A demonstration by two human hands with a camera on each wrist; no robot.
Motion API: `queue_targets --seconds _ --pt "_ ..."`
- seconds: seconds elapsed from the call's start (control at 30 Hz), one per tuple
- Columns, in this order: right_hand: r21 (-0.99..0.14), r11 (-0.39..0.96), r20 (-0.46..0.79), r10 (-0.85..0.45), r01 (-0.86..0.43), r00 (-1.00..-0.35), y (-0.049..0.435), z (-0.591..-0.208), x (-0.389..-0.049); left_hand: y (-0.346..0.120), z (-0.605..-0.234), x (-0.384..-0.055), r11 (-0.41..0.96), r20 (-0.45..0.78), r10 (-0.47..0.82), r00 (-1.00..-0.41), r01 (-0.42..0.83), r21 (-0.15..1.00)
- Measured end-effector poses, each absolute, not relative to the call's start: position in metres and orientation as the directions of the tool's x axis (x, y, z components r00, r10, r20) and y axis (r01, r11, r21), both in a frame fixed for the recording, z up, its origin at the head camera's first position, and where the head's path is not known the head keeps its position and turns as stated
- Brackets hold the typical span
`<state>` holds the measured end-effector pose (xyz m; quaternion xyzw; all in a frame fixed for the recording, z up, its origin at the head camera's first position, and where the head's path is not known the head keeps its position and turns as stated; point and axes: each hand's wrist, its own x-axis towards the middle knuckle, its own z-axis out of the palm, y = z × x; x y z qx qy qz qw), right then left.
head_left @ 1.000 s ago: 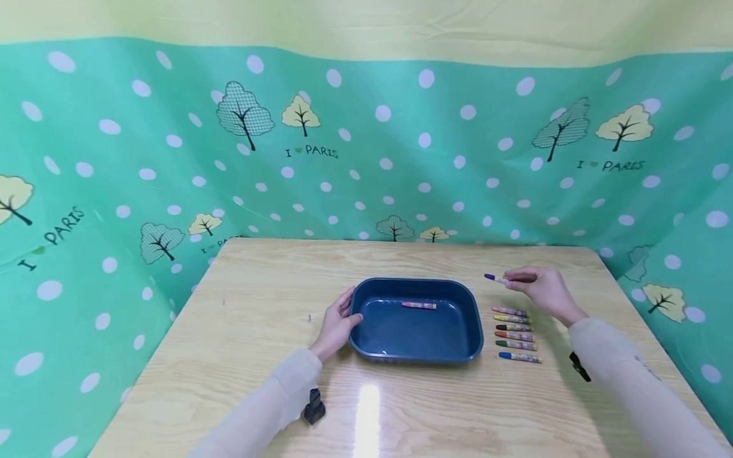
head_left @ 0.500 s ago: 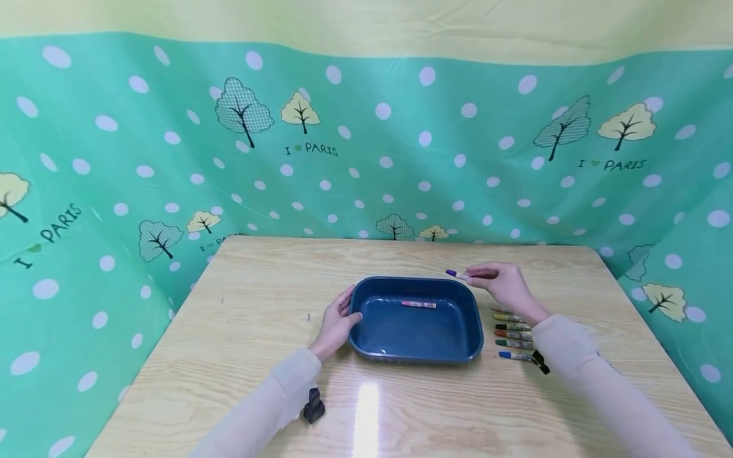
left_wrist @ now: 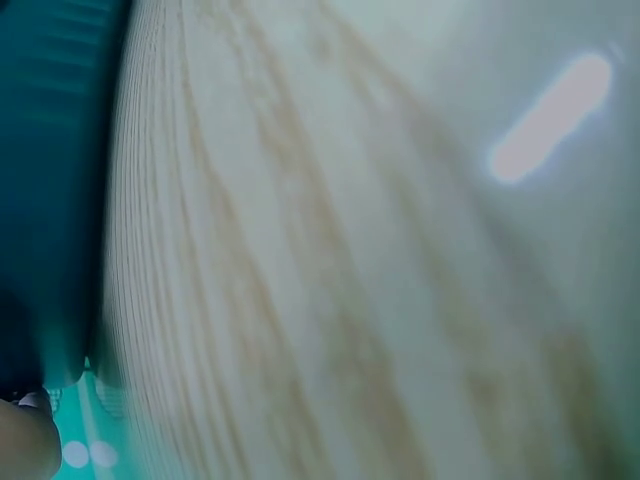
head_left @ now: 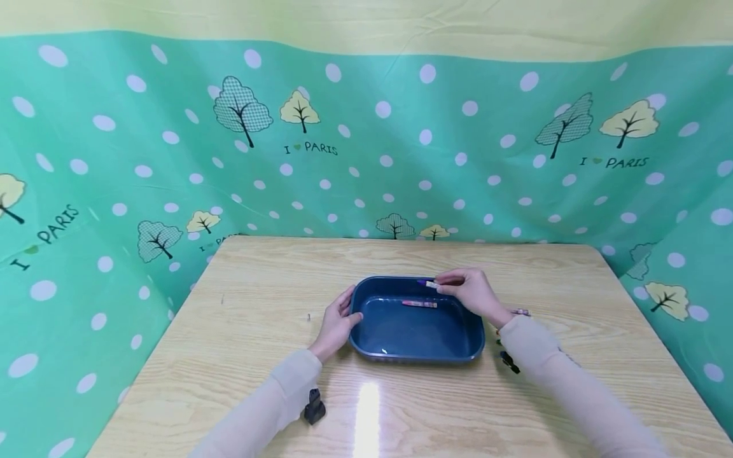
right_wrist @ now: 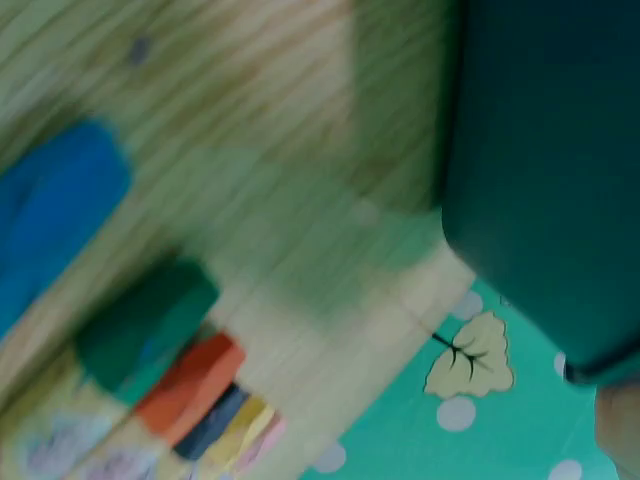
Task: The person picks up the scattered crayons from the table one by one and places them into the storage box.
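My right hand [head_left: 472,294] pinches a purple crayon [head_left: 429,284] over the back right part of a dark blue tray [head_left: 418,358]. Inside the tray lies a pink crayon [head_left: 420,304]. At the tray's left wall, my left hand [head_left: 336,323] grips the rim, thumb over the edge. In the right wrist view a row of crayons shows: blue [right_wrist: 62,215], green [right_wrist: 150,330], orange [right_wrist: 192,388], then black, yellow and pink tips. The right sleeve covers most of this row in the head view.
The tray stands on a wooden table [head_left: 258,305]. A green dotted cloth [head_left: 355,146] hangs behind and at both sides. Black wrist gear [head_left: 314,407] shows under the left forearm, and more [head_left: 509,362] by the right sleeve.
My right hand has carried the purple crayon leftward, from above the crayon row to over the tray. The left hand has stayed on the rim.
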<state>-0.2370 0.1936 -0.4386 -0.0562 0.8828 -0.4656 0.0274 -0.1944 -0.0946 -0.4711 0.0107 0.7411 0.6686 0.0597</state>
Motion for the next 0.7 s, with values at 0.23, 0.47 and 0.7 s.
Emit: queue_targets --seconds 0.23,0.47,0.7 --pt "-0.832 0.549 -0.010 -0.149 -0.075 -0.989 0.179 -0.447 -0.238 -0.095 -0.490 -0.202 0.116 -0.059 0.073 -0.996 -0.050 0.992" --pt "-0.828 0.553 -0.024 -0.189 -0.086 -0.982 0.169 -0.455 -0.237 -0.095 -0.488 -0.201 0.112 -0.075 0.068 -0.995 -0.067 0.991" --pt "-0.810 0.573 -0.017 -0.230 -0.121 -0.973 0.161 -0.462 -0.236 -0.094 -0.466 -0.192 0.107 -0.068 0.086 -0.994 -0.059 0.993"
